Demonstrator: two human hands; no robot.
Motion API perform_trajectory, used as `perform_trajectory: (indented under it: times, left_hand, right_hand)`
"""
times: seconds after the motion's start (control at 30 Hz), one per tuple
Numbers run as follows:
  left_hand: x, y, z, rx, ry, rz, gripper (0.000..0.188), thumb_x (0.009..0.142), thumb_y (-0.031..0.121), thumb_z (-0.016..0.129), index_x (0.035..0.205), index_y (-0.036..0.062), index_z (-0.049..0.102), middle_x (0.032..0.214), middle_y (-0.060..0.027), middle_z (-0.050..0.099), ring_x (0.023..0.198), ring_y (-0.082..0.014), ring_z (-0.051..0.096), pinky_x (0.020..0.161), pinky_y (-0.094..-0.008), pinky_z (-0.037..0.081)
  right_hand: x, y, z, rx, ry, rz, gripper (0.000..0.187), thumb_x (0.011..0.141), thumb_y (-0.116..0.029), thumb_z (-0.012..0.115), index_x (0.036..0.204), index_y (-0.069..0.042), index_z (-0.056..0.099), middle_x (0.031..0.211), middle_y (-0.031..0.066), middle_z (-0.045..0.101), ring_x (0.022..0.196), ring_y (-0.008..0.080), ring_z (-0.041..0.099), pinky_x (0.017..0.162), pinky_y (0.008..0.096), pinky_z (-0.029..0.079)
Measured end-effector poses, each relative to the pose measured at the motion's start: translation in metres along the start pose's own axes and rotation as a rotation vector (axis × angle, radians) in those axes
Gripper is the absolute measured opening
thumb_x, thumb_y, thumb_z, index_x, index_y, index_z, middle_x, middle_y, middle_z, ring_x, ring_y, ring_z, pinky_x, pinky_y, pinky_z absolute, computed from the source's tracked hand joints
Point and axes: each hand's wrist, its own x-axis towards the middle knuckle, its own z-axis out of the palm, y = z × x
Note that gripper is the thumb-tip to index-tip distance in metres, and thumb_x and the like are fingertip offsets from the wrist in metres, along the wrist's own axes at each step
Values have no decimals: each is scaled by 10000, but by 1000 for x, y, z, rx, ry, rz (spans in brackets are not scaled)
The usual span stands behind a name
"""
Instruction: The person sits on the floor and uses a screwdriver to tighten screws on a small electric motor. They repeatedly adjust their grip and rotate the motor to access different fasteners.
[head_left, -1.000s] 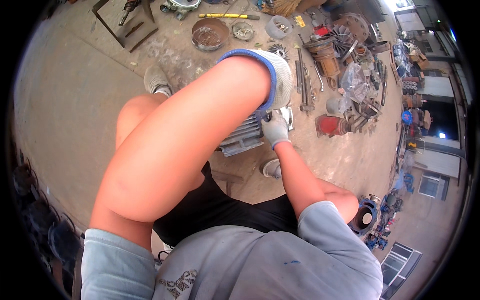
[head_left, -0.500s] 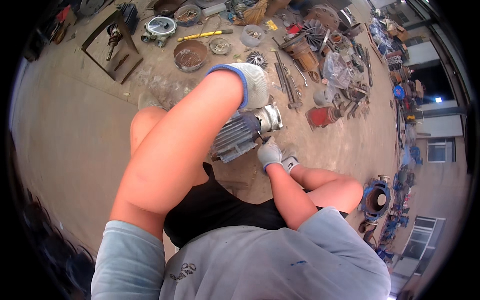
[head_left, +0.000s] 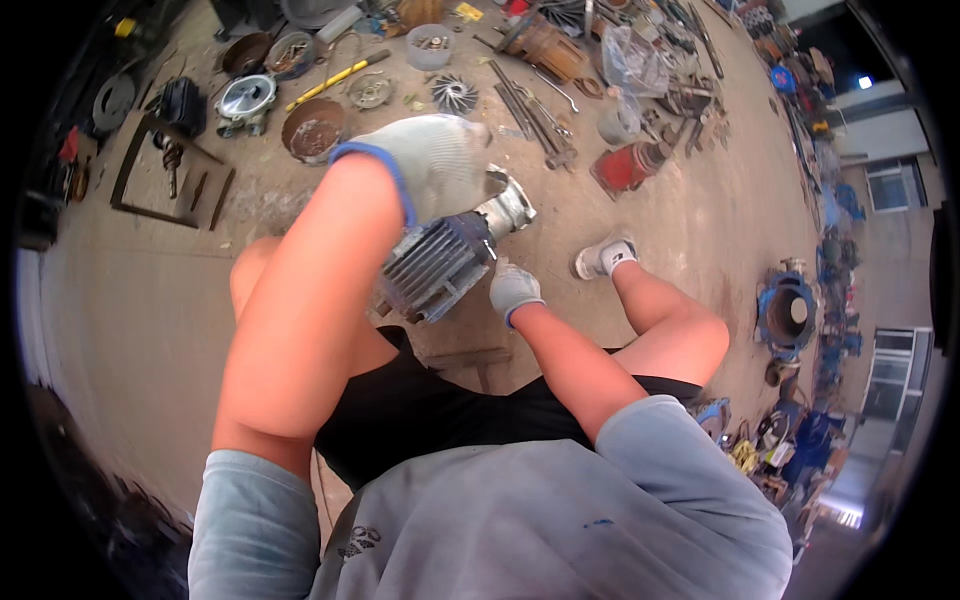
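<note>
On the floor between my legs lies an electric motor (head_left: 437, 265) with a dark, finned housing. A silvery metal fitting (head_left: 508, 207) sits at its far right end. My left hand (head_left: 432, 165), in a white knit glove with a blue cuff, is above the motor's far side. Its fingers are blurred and partly hidden, so their grip does not show. My right hand (head_left: 516, 289), gloved too, is closed beside the motor's right side. A thin, shiny piece (head_left: 490, 250) shows just above its fingertips; whether the hand holds it is unclear.
Beyond the motor lie a bladed fan wheel (head_left: 455, 94), long bars and wrenches (head_left: 535, 115), and a red jack-like tool (head_left: 625, 170). A rusty pan (head_left: 314, 130) and a yellow-handled bar (head_left: 338, 80) are farther left. A blue pump casing (head_left: 786, 313) stands at right.
The view has shifted, so the scene sits further left. My right hand has drawn slightly back from the motor's end. My left hand stays over the motor, its glove now showing more.
</note>
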Motion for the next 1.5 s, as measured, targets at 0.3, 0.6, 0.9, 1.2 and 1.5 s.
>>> perform_trajectory:
  times: [0.3,0.6,0.9,1.2,1.5]
  left_hand:
    - [-44,35,-19,-376,21,-202,533,939,255,805,1402,53,637,1175,-224,744,1111,-408,725,959,-457,587]
    - [-42,-17,-7,-276,68,-275,435,940,279,797,1261,14,671,1058,-237,736,1007,-440,712,839,-499,576]
    - [-28,-34,7,-129,-73,-117,467,963,378,769,1209,-8,678,992,-255,757,982,-434,741,823,-487,602]
    - [-19,-31,-13,-49,-105,-73,373,904,302,746,1100,-15,750,1023,-267,776,996,-393,767,870,-455,615]
    - [-9,-31,-13,-61,-44,-64,306,963,288,651,966,43,835,991,-214,797,922,-378,788,824,-450,642]
  right_hand:
    - [61,44,60,109,-122,79,411,1099,-207,393,1393,-24,614,1258,217,771,1163,414,752,984,532,601]
    - [68,65,93,416,-39,104,290,1034,-126,592,1298,-13,633,1189,222,762,1104,387,742,917,515,591]
    - [77,78,108,2162,-454,470,275,1095,-355,564,1077,-120,706,949,48,760,783,173,691,629,320,568]
    - [130,30,30,1285,265,326,83,1009,-150,681,1025,-88,734,902,58,760,833,138,714,643,330,548]
    - [104,-2,-23,636,394,-63,477,824,-198,845,1230,-17,673,1057,188,790,1025,377,762,942,457,583]
